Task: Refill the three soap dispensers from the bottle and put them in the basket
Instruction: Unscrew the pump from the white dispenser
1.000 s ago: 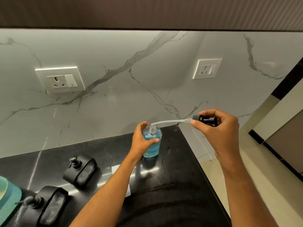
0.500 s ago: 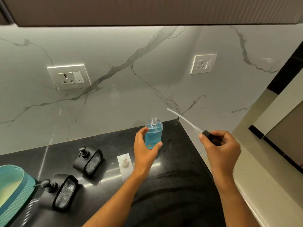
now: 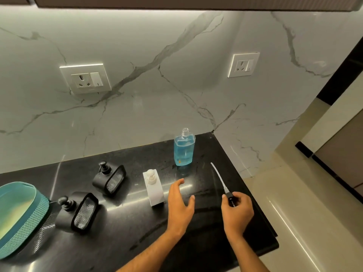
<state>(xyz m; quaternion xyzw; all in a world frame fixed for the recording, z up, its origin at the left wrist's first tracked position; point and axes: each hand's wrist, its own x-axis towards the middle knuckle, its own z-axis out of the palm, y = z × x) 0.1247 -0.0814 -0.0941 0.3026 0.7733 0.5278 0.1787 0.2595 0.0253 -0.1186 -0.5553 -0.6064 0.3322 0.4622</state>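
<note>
Left hand (image 3: 179, 205) hovered above black counter (image 3: 121, 248), fingers spread loose, holding nothing. Right hand (image 3: 236, 210) pinched black pump cap (image 3: 231, 199), its tube pointing away. Uncapped clear bottle of blue liquid (image 3: 184, 148) stood upright near wall.

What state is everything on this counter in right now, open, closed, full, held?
Bottle: upright, uncapped, mostly full of blue liquid, untouched.
Pump cap: off the bottle, tube pointing away, pinched by the right hand.
Left hand: open, holding nothing.
White dispenser: upright, pump on.
Two black dispensers: pumps on.
Basket: no dispensers visible inside.
</note>
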